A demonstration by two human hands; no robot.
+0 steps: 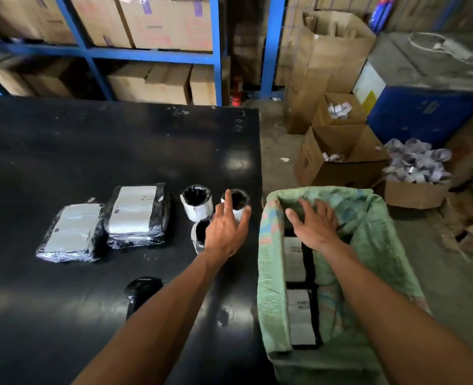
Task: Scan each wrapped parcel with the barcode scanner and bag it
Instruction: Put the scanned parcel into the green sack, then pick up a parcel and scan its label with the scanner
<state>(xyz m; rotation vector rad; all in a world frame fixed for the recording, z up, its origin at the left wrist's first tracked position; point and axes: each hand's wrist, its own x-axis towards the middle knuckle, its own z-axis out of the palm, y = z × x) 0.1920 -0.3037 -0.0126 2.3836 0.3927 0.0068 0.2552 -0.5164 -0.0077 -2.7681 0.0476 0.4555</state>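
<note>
On the black table point(91, 151) lie two flat parcels wrapped in black film with white labels, one at the left point(70, 233) and one beside it point(138, 213). Three small round wrapped parcels cluster to their right: one at the back left point(196, 202), one at the back right point(238, 201) and one in front point(199, 236). My left hand point(225, 229) hovers over this cluster, fingers spread, holding nothing. My right hand point(314, 225) is open inside the mouth of the green bag point(374, 234), above two labelled parcels point(299, 315) lying in it. The black barcode scanner point(141, 291) lies on the table under my left forearm.
Blue shelving point(216, 51) with cardboard boxes runs behind the table. On the floor to the right stand open cartons point(338, 159) and a box heaped with label waste point(415, 165). A blue bin point(424, 112) stands behind them. The bag hangs right at the table's right edge.
</note>
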